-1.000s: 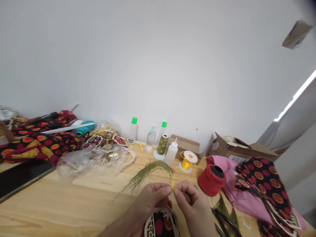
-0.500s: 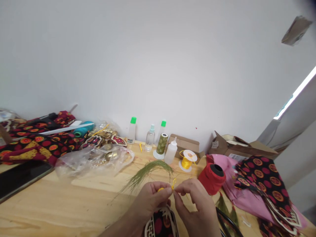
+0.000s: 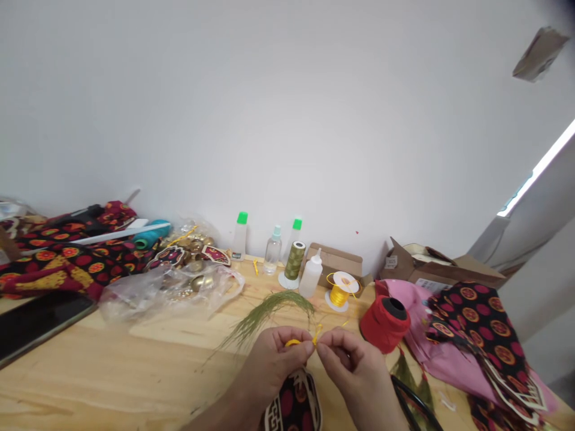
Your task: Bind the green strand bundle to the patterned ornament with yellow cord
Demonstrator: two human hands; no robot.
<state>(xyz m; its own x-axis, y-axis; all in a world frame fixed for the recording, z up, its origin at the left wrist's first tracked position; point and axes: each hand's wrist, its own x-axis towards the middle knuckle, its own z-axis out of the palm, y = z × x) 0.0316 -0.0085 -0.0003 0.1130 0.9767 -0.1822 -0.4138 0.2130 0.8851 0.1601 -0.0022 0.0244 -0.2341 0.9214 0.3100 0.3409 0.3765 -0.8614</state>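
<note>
Thumb and fingers of my left hand are pinched on a thin yellow cord, whose loop stands up between my hands. From the right, my right hand pinches the same cord, fingertips almost touching those of the left. Below my left hand hangs a dark patterned fabric piece with a pale cut-out border; its lower part is out of frame. Just beyond my hands, a bundle of olive-green threads lies curved on the wooden table. Any knot in the cord is hidden by my fingers.
Behind stand a white squeeze bottle, an olive thread spool and a yellow cord spool. A red thread cone and black handles are to the right. Bells in a plastic bag and a phone lie left.
My right hand's fingers have curled in and closed tighter on the yellow cord. The fabric piece has shifted slightly. My left hand stays nearly in place.
</note>
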